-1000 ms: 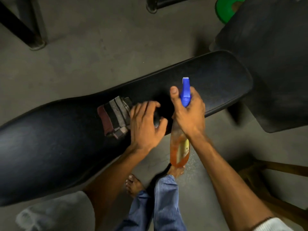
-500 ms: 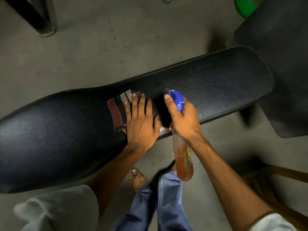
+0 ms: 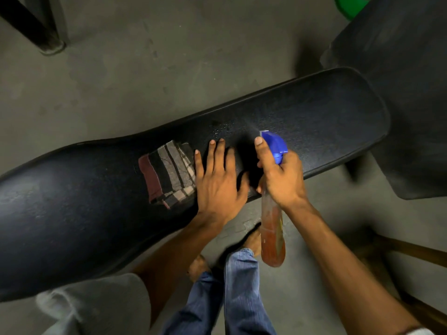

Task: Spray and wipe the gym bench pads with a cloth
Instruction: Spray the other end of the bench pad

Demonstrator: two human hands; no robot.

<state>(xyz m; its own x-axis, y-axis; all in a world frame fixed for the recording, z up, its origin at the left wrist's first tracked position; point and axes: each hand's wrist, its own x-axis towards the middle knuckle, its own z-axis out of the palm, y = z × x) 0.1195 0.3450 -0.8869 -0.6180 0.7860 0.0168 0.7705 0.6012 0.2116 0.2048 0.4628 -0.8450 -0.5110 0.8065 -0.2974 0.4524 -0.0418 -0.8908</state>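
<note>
Right hand (image 3: 281, 182) grips orange-filled, blue-nozzled plastic spray bottle (image 3: 272, 233) over long black vinyl bench pad (image 3: 314, 122); left hand (image 3: 219, 182), fingers straight, presses folded striped cloth (image 3: 169, 174) onto pad.

On the bench pad (image 3: 314, 122) the cloth (image 3: 169, 175) lies under the left hand (image 3: 217, 180), with the right hand (image 3: 280, 180) and spray bottle (image 3: 272, 233) just to its right

The person wears blue ribbed jeans (image 3: 239, 293), a light grey short sleeve (image 3: 101, 305) on the left arm, and goes barefoot; both forearms are bare.
</note>
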